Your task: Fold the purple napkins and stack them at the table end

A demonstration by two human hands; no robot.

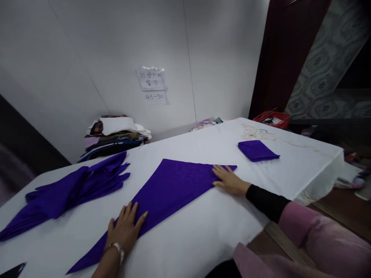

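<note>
A purple cloth napkin [176, 185], folded into a large triangle, lies flat on the white tablecloth [185, 247] before me. My left hand [124, 227], with a bracelet at the wrist, rests on its near left part, fingers spread. On the narrow right end lies my right hand [228, 180], palm down with the fingers stretched out. To the left is a loose pile of purple napkins [72, 189]. Beyond my right hand sits a folded purple square of cloth [256, 150].
Against the wall stands a stack of folded clothes [116, 135]. A red basket [284, 122] is beyond the table's far right corner. Two paper signs [153, 85] hang on the wall. A dark flat object [13, 271] lies at the lower left.
</note>
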